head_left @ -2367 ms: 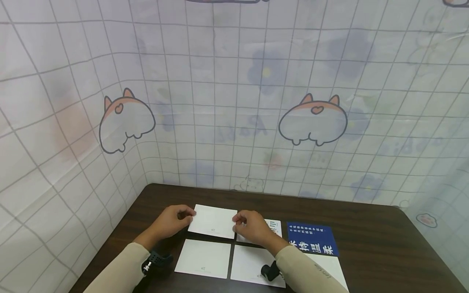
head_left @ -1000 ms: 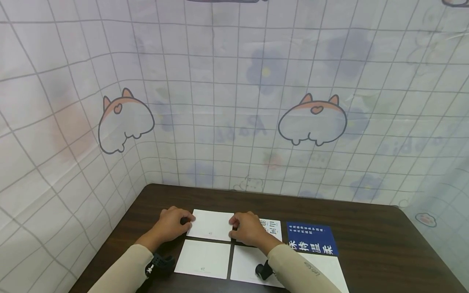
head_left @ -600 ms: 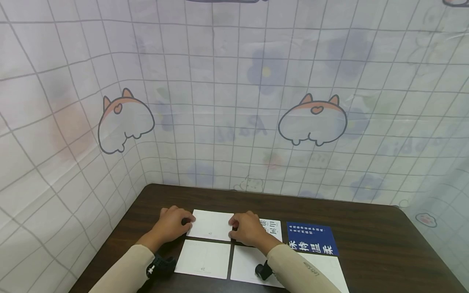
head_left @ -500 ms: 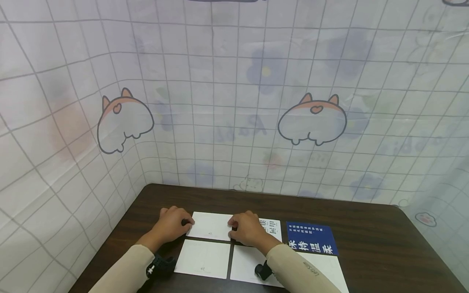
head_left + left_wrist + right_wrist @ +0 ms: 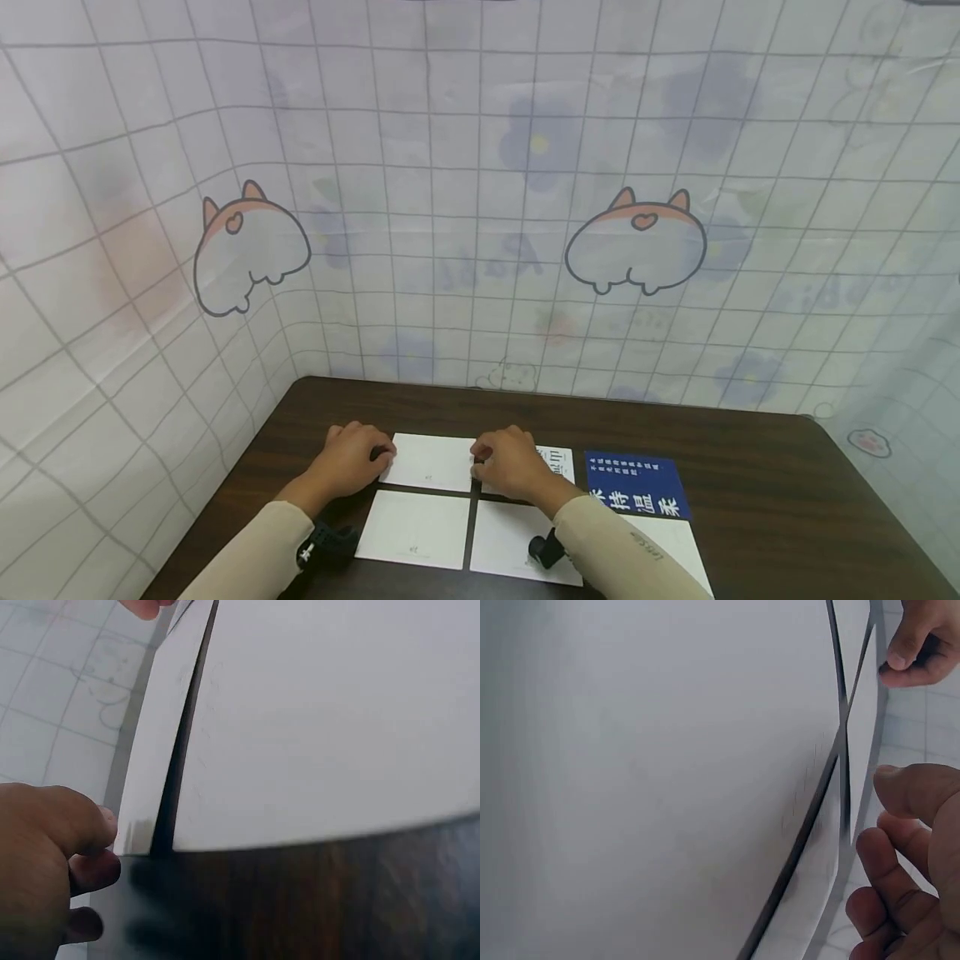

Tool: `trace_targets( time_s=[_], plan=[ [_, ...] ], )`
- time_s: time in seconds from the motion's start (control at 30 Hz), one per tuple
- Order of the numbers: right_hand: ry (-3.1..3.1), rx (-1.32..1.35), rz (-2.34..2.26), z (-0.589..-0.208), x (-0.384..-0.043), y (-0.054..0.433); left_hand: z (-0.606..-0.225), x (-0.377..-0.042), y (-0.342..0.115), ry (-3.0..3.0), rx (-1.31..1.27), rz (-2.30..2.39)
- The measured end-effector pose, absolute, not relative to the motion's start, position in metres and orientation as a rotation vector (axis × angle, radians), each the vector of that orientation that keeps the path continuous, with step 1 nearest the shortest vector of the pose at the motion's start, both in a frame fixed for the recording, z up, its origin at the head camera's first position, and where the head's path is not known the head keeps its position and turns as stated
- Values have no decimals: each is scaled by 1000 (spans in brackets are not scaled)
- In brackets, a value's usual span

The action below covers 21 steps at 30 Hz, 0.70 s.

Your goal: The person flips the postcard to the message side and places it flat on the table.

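Note:
A white postcard (image 5: 429, 463) with a small printed mark lies on the dark table in the far left spot of two rows of postcards. My left hand (image 5: 352, 457) is at its left edge; in the left wrist view the thumb (image 5: 103, 823) comes right up to the card's end, fingers bent just off it. My right hand (image 5: 513, 462) is at its right edge, over a postcard with black lettering (image 5: 558, 461). In the right wrist view the right thumb (image 5: 911, 789) and fingers are parted with nothing between them.
In the near row lie white postcards on the left (image 5: 414, 531), in the middle (image 5: 504, 542) and on the right (image 5: 671, 546), the last partly under the right sleeve. A blue lettered postcard (image 5: 637, 483) lies far right. A grid-patterned curtain (image 5: 480, 208) hangs behind the table (image 5: 772, 483).
The far left white postcard has come down from a raised position to lie flat in line with the others. My right hand has shifted slightly right and upward from its edge.

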State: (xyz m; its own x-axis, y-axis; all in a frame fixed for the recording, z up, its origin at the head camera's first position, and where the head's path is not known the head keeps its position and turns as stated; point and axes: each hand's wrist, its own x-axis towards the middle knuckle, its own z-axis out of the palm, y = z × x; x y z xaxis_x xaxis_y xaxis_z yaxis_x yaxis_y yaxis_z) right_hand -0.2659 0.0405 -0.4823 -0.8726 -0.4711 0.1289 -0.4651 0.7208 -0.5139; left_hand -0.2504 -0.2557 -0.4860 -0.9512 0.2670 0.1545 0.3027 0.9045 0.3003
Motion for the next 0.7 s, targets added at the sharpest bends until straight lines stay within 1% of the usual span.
trace_targets(
  time_s=[0.33, 0.7],
  plan=[
    [2854, -758, -923, -478, -272, 65, -470, -254, -227, -2919, -548, -533],
    [2878, -683, -959, -478, -271, 81, -469, -255, -208, -2919, -607, -555]
  ],
)
